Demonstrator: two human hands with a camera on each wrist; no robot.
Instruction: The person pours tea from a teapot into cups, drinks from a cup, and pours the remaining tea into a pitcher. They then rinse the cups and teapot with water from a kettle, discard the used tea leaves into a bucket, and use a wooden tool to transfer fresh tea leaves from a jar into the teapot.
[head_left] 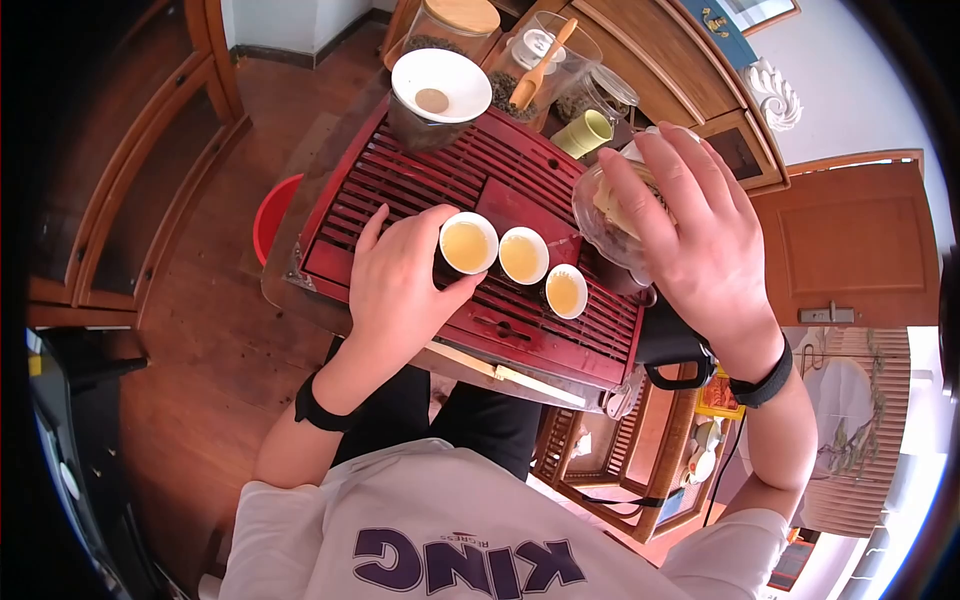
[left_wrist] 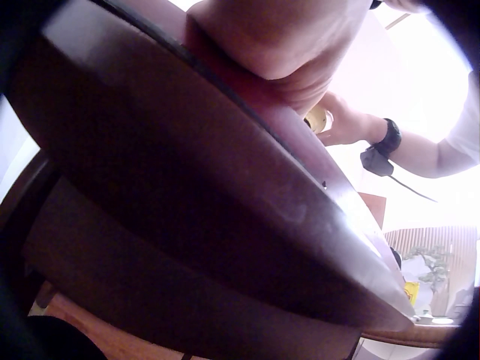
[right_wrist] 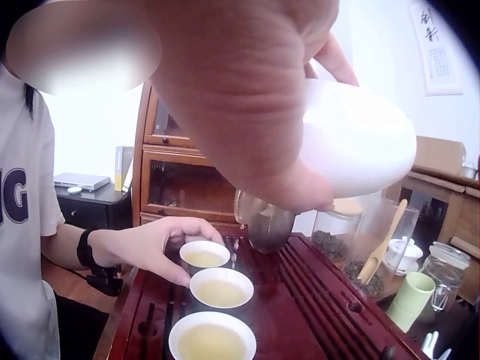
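Three small white-rimmed cups of yellow liquid stand in a row on the red slatted tray (head_left: 385, 180). At the leftmost cup (head_left: 468, 243), my left hand (head_left: 400, 275) curves round the rim with thumb and forefinger; the right wrist view also shows this hand (right_wrist: 161, 244). The middle cup (head_left: 524, 256) and the smaller-looking right cup (head_left: 566, 292) are beside it, untouched. Over the tray's right part, my right hand (head_left: 700, 225) grips a rounded vessel (head_left: 610, 215) from above. In the right wrist view this vessel (right_wrist: 364, 142) looks white and smooth; its contents are unclear.
A strainer (head_left: 440, 85) sits on a dark pitcher at the tray's far left. Behind the tray are tea jars, a wooden scoop (head_left: 545, 65) and a green cup (head_left: 583, 133). A black-handled kettle (head_left: 675, 350) stands at the right, and a red stool (head_left: 272, 215) at the left.
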